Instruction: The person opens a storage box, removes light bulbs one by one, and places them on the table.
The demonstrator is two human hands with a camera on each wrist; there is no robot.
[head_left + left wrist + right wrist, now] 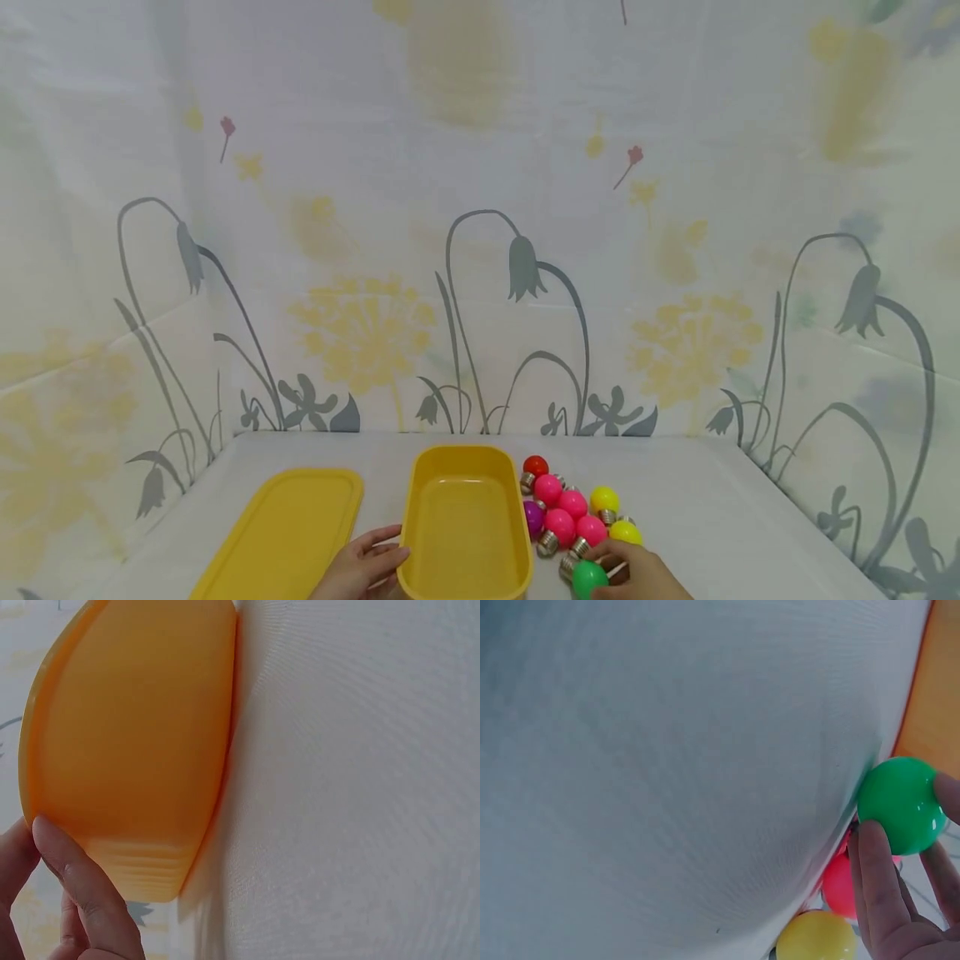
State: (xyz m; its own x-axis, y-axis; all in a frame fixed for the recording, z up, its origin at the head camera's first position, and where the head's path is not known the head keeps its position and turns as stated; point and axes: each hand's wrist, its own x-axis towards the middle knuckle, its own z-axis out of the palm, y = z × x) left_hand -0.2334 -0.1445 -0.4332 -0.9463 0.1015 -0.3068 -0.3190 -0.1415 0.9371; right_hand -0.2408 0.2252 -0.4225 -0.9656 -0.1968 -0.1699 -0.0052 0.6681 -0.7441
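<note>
My left hand point(367, 565) grips the left rim of a deep yellow plastic box point(465, 533) in the head view. In the left wrist view, a thumb and finger pinch the rim of the box point(142, 727). My right hand point(637, 572) holds a green light bulb point(590, 578), its metal screw base pointing left. The right wrist view has the green bulb point(901, 804) between thumb and fingers, close to the table surface. Beyond that hand lie pink bulbs point(559, 527), yellow bulbs point(604, 500), a red bulb point(536, 466) and a partly hidden purple bulb point(533, 518).
A flat yellow lid point(288, 525) lies left of the box. Everything is on a white-covered table point(697, 500). A flower-printed cloth point(480, 358) hangs behind the table and along both sides. The bulbs lie in a loose group along the box's right side.
</note>
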